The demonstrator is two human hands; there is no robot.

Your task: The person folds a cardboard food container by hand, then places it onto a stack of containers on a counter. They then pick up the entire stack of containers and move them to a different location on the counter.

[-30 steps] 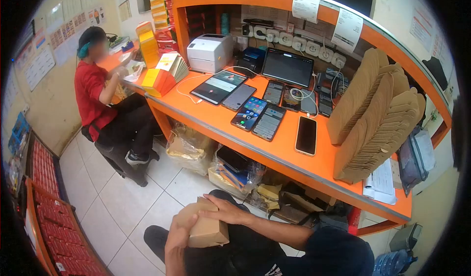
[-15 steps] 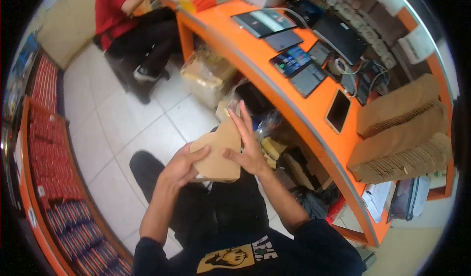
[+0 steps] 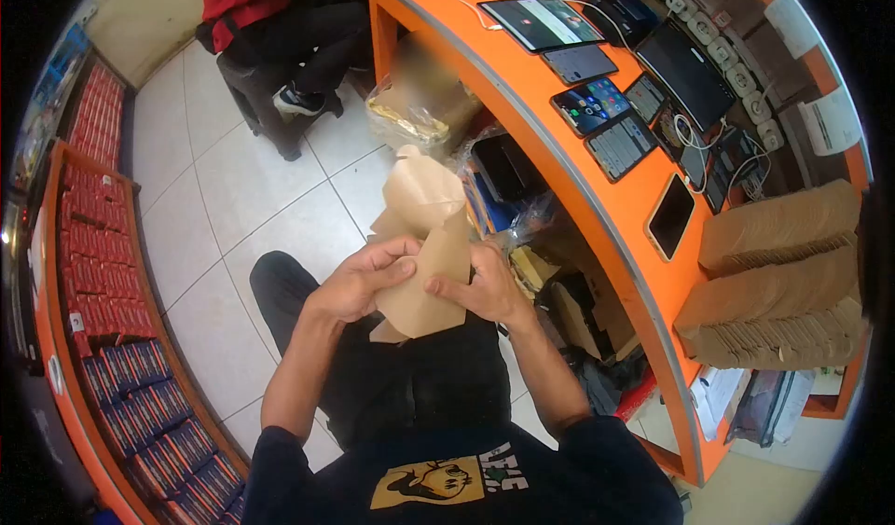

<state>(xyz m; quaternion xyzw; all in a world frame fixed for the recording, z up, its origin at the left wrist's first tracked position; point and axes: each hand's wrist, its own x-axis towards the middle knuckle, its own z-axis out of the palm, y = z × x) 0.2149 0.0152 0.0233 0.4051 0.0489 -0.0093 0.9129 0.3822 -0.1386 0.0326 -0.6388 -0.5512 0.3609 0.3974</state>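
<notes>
A brown cardboard piece (image 3: pixel 426 287) with folded flaps is held above my lap. Its rounded upper flap points away from me, over the floor. On its left side my left hand (image 3: pixel 359 281) grips the edge, thumb on top and fingers partly hidden beneath. My right hand (image 3: pixel 487 287) holds the right side, its thumb pressed on the near face and its fingers behind. At the right end of the orange desk (image 3: pixel 522 105) stand two rows of similar brown cardboard pieces (image 3: pixel 778 231).
Several phones, among them a white-edged one (image 3: pixel 670 217), and a tablet (image 3: pixel 543 24) lie on the desk. A seated person in red (image 3: pixel 240 5) is at the upper left. Shelves of small boxes (image 3: pixel 98 236) line the left. A plastic-wrapped box (image 3: pixel 424 110) sits under the desk.
The cardboard's upper flap has opened out away from me. My right hand has come down from the upper edge and its fingers have curled round the side. The view has shifted slightly.
</notes>
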